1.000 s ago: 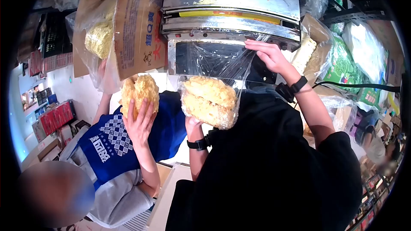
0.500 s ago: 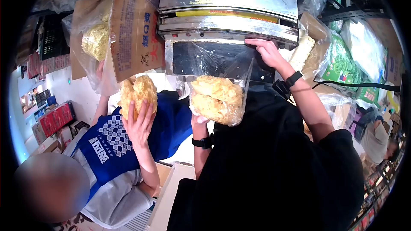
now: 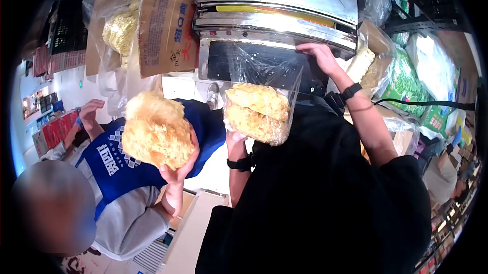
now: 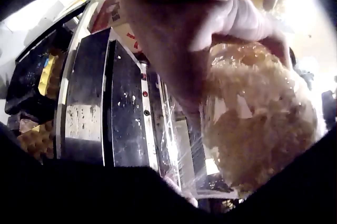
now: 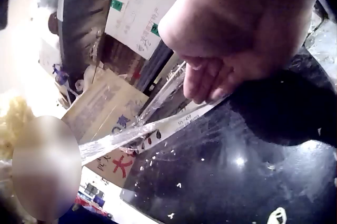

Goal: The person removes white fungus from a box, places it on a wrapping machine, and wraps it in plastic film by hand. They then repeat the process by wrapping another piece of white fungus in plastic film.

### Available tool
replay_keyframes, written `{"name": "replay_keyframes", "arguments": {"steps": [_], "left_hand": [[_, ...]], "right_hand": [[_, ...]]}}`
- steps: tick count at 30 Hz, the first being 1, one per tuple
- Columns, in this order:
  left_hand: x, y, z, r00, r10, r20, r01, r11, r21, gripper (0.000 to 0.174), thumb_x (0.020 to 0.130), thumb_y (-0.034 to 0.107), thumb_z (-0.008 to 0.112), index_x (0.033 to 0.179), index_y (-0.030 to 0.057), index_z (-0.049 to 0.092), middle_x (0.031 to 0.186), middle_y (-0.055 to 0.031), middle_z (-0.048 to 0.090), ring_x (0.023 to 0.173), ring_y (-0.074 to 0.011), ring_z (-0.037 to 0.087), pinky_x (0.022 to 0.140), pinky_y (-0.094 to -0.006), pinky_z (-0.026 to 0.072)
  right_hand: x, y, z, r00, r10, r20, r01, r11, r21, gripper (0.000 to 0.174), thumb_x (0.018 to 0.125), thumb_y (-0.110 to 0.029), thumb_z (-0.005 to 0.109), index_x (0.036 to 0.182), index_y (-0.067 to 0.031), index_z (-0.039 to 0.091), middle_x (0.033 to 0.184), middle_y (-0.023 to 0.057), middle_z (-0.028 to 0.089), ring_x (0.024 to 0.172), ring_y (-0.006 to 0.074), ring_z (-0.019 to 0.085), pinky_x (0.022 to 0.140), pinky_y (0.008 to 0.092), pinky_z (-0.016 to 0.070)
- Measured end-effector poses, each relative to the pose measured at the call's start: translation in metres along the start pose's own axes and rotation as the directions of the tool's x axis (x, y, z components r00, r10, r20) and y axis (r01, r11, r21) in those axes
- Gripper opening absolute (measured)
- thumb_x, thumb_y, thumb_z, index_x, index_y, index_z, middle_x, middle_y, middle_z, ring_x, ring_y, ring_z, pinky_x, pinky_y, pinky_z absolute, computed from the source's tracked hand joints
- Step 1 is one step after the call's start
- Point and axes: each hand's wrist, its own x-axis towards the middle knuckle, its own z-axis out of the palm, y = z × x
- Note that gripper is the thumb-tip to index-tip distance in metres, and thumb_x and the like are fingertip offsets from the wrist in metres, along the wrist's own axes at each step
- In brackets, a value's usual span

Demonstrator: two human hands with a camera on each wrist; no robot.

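My left hand [image 3: 235, 136] grips the lower left of a clear-wrapped pack of yellow, crinkled noodle-like blocks [image 3: 256, 114]; in the left wrist view its fingers wrap over the pack [image 4: 263, 124]. Clear plastic film [image 3: 259, 66] stretches from the pack up to the front of a metal wrapping machine [image 3: 277, 22]. At the machine's right front edge, my right hand [image 3: 323, 58] pinches the film. Its curled fingers [image 5: 202, 84] show in the right wrist view, where the film [image 5: 126, 137] runs taut from the left to the fingertips. The thumb is hidden.
Another person in a blue apron [image 3: 109, 154] stands at the left, holding a large yellow block [image 3: 157, 132]. A cardboard box [image 3: 168, 25] with a bag of yellow blocks [image 3: 119, 33] stands left of the machine. Green bags [image 3: 406, 81] and a black cable [image 3: 427, 103] are at the right.
My left hand has shifted the pack slightly right. My right hand stays at the machine's edge. The other person has brought the yellow block closer, one of their hands now off it.
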Motion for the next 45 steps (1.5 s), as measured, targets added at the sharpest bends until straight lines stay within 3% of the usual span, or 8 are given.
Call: {"name": "replay_keyframes", "arguments": {"steps": [2, 10, 17, 29, 31, 34, 35, 45], "left_hand": [[0.029, -0.033, 0.003, 0.942, 0.043, 0.332, 0.012, 0.987, -0.161, 0.098, 0.057, 0.024, 0.081, 0.136, -0.0032, 0.031, 0.128, -0.0130, 0.048, 0.118, -0.0238, 0.048, 0.099, -0.0384, 0.0416], [0.019, 0.006, 0.054, 0.911, 0.228, 0.342, -0.164, 0.964, -0.207, 0.101, 0.054, 0.026, 0.083, 0.136, -0.0033, 0.031, 0.129, -0.0134, 0.047, 0.120, -0.0243, 0.047, 0.100, -0.0391, 0.0406], [0.018, 0.010, 0.057, 0.888, 0.301, 0.349, -0.221, 0.942, -0.252, 0.104, 0.052, 0.027, 0.084, 0.136, -0.0034, 0.030, 0.130, -0.0137, 0.047, 0.121, -0.0246, 0.047, 0.100, -0.0396, 0.0398], [-0.021, 0.016, 0.069, 0.939, 0.311, 0.147, -0.276, 0.936, -0.221, 0.113, 0.046, 0.030, 0.087, 0.136, -0.0031, 0.028, 0.131, -0.0139, 0.045, 0.122, -0.0246, 0.045, 0.102, -0.0384, 0.0383], [-0.035, 0.015, 0.069, 0.869, 0.457, 0.190, -0.444, 0.890, -0.104, 0.072, 0.076, 0.034, 0.073, 0.130, -0.0039, 0.042, 0.119, -0.0121, 0.057, 0.103, -0.0216, 0.059, 0.090, -0.0350, 0.0480], [-0.051, 0.022, 0.081, 0.886, 0.452, 0.099, -0.453, 0.891, -0.019, 0.057, 0.083, 0.032, 0.066, 0.125, -0.0030, 0.048, 0.116, -0.0109, 0.059, 0.103, -0.0203, 0.058, 0.089, -0.0324, 0.0479], [-0.057, 0.027, 0.091, 0.961, 0.111, -0.253, -0.161, 0.969, -0.188, 0.103, 0.043, 0.027, 0.086, 0.128, -0.0013, 0.035, 0.118, -0.0104, 0.050, 0.109, -0.0224, 0.051, 0.094, -0.0336, 0.0419], [-0.085, 0.020, 0.084, 0.967, 0.254, -0.036, -0.255, 0.937, -0.238, 0.097, 0.052, 0.023, 0.081, 0.132, -0.0022, 0.032, 0.123, -0.0127, 0.048, 0.113, -0.0250, 0.050, 0.096, -0.0361, 0.0426]], "right_hand": [[-0.003, -0.013, 0.005, 1.000, -0.028, 0.009, 0.028, 0.999, 0.036, 0.039, 0.085, -0.009, 0.033, 0.107, 0.0026, 0.064, 0.110, 0.0154, 0.065, 0.104, 0.0239, 0.061, 0.094, 0.0325, 0.0449], [0.037, -0.144, 0.038, 0.892, -0.397, 0.216, 0.421, 0.904, -0.079, 0.049, 0.077, -0.001, 0.038, 0.122, 0.0009, 0.055, 0.129, 0.0135, 0.054, 0.122, 0.0240, 0.049, 0.104, 0.0345, 0.0360], [0.142, -0.092, 0.136, 0.829, -0.387, 0.403, 0.313, 0.919, 0.238, 0.046, 0.081, -0.009, 0.037, 0.124, -0.0040, 0.054, 0.128, 0.0133, 0.054, 0.116, 0.0277, 0.053, 0.099, 0.0350, 0.0408], [0.158, -0.047, 0.155, 0.836, -0.349, 0.424, 0.384, 0.924, 0.004, 0.042, 0.085, -0.012, 0.033, 0.118, -0.0022, 0.057, 0.126, 0.0145, 0.055, 0.118, 0.0303, 0.050, 0.102, 0.0341, 0.0373], [0.158, -0.044, 0.156, 0.839, -0.353, 0.415, 0.382, 0.924, 0.014, 0.042, 0.085, -0.012, 0.033, 0.118, -0.0016, 0.058, 0.125, 0.0146, 0.056, 0.117, 0.0302, 0.052, 0.101, 0.0340, 0.0388], [0.162, -0.046, 0.158, 0.851, -0.313, 0.422, 0.320, 0.946, 0.055, 0.042, 0.085, -0.012, 0.033, 0.118, -0.0011, 0.058, 0.125, 0.0149, 0.056, 0.114, 0.0299, 0.054, 0.099, 0.0339, 0.0411], [0.164, -0.048, 0.158, 0.849, -0.314, 0.425, 0.322, 0.945, 0.055, 0.042, 0.085, -0.012, 0.033, 0.118, -0.0011, 0.058, 0.125, 0.0149, 0.056, 0.114, 0.0299, 0.054, 0.099, 0.0339, 0.0411], [0.174, -0.067, 0.168, 0.856, -0.284, 0.431, 0.327, 0.945, -0.028, 0.041, 0.086, -0.014, 0.036, 0.120, -0.0053, 0.057, 0.125, 0.0150, 0.056, 0.115, 0.0327, 0.052, 0.100, 0.0332, 0.0388]]}}
